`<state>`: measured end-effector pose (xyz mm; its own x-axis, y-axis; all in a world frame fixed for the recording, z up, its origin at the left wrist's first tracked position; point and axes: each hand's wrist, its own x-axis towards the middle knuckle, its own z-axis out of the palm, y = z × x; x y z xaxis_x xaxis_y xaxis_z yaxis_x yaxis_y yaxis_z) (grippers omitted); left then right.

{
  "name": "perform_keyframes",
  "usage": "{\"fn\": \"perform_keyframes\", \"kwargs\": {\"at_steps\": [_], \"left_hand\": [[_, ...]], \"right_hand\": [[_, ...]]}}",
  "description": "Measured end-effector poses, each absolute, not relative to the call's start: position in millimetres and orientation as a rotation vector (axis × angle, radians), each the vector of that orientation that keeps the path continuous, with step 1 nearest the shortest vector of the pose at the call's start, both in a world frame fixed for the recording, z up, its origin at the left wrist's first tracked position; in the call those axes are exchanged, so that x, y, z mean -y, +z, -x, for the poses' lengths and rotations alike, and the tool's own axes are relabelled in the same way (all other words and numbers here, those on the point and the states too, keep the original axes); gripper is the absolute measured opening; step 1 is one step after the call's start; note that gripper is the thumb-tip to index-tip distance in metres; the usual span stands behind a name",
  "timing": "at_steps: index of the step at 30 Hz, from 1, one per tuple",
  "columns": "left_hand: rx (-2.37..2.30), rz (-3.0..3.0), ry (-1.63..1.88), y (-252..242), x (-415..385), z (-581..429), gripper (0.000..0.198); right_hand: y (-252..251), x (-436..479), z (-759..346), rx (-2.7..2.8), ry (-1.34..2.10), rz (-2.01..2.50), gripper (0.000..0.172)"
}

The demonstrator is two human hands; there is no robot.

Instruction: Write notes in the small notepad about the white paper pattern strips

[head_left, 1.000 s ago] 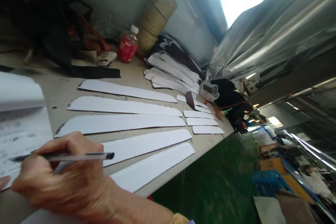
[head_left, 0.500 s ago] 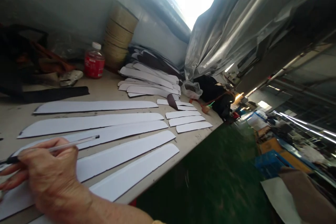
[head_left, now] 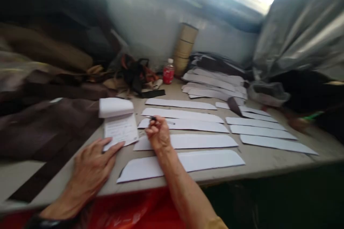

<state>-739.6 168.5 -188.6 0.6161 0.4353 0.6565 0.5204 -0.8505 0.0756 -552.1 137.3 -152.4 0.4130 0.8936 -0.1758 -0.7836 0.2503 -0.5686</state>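
My right hand (head_left: 159,134) is closed round a pen (head_left: 170,122) with a dark tip end and clear barrel, above long white strips. My left hand (head_left: 94,166) rests flat with fingers spread, its fingertips at the lower edge of a notepad (head_left: 120,128). The pad's top pages are folded back, and handwriting too blurred to read covers the open page. Several long white strips with dark edges, such as the nearest strip (head_left: 209,161), lie in rows under and beside my right hand. Shorter white strips (head_left: 263,130) lie to their right.
A stack of white strips (head_left: 215,82) sits at the back, near a red bottle (head_left: 168,72) and a tan roll (head_left: 185,48). Dark brown material (head_left: 51,125) covers the table's left side. At the right stands a clear plastic bag (head_left: 268,93).
My view has swung left and levelled. The notepad and my left hand have come into sight. My right hand still holds the pen and now appears nearer the middle.
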Motion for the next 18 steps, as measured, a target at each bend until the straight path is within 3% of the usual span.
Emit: {"fn": "perform_keyframes", "kwargs": {"at_steps": [5,18], "left_hand": [[1.054,2.662,-0.784,-202,-168,760,0.036],[1.118,2.697,-0.877,-198,-159,756,0.043]], "right_hand": [[-162,-136,545,0.198,1.273,0.416,0.027],[-157,-130,544,0.355,1.302,0.335,0.006]]}}
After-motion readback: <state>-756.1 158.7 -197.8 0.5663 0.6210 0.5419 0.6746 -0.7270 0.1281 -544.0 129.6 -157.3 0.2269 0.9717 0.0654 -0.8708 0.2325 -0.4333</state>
